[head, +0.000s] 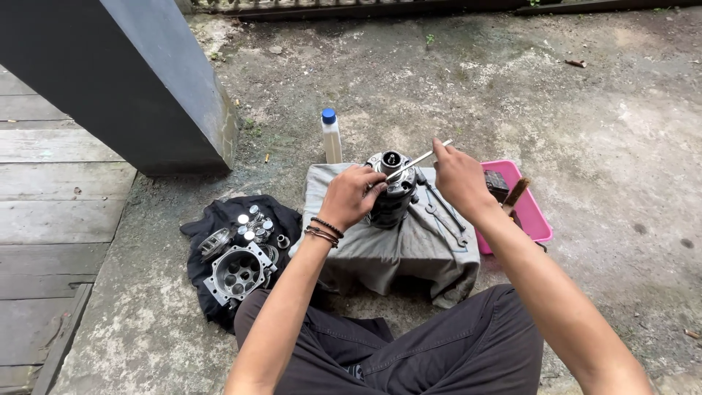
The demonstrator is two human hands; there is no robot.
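1. Soft, even daylight; overcast look, no hard sun patches on the concrete point(585, 146).
2. Shadows faint and diffuse: a dim one under the grey cloth point(380, 252), another at the pillar point(124, 80) base.
3. Small glints on the metal parts point(238, 271) and thin tool point(413, 162); no strong glare.
4. Focus sharp centrally; slight wide-angle bend at the edges.
5. Forearms at the lower edge slightly soft.

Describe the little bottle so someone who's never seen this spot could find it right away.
Start at the grey cloth spread on the concrete ground. Just beyond its far left corner stands the bottle, upright and alone. It is slim and pale with a blue cap, the only plastic container among metal engine parts and wrenches.
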